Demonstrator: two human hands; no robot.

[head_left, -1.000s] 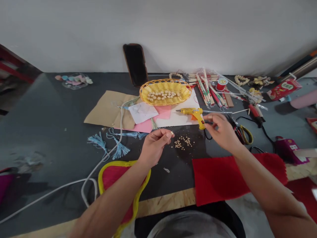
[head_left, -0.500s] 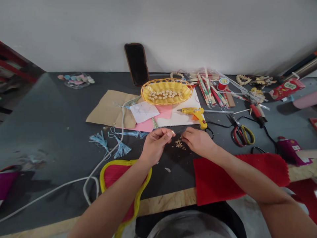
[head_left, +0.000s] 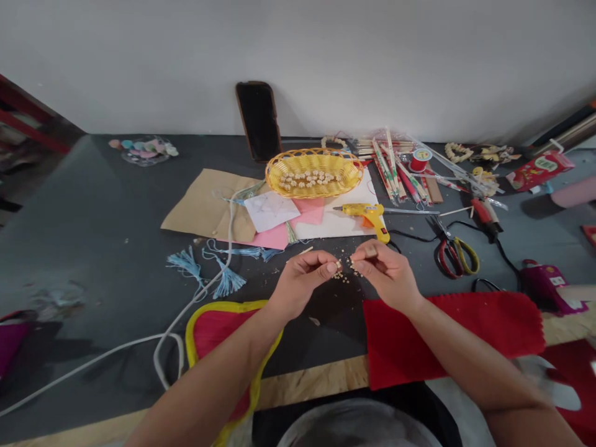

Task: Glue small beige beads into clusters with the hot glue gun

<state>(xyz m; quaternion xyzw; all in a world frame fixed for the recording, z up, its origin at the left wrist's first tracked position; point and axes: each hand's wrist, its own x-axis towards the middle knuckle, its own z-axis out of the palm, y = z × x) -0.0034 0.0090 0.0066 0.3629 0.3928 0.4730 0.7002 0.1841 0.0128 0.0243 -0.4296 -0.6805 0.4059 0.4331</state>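
My left hand (head_left: pixel 305 277) is closed in a pinch on a thin pale stick (head_left: pixel 306 249); one end pokes out behind the fingers and a pale tip shows at the thumb. My right hand (head_left: pixel 388 271) faces it a short way off, thumb and forefinger pinched together over a tiny pale piece too small to name. Between and below the fingertips, small pale round bits (head_left: pixel 343 277) lie scattered on the dark table. Just beyond the hands rests a yellow glue gun (head_left: pixel 367 214). Behind it, a yellow woven basket (head_left: pixel 314 192) holds several small flower-shaped pieces.
Scissors (head_left: pixel 454 248) and a red-handled tool (head_left: pixel 484 214) lie to the right. Red felt (head_left: pixel 410 347) is under my right forearm, a yellow-edged red cloth (head_left: pixel 218 323) under my left. Blue tassels (head_left: pixel 228 282), a white cable (head_left: pixel 195 298) and a propped phone (head_left: pixel 258 121) are leftward.
Both hands have shifted slightly right. My right hand has turned and lifted from the loose bits, its fingertips now facing my left hand's. The stick's rear end has come into sight.
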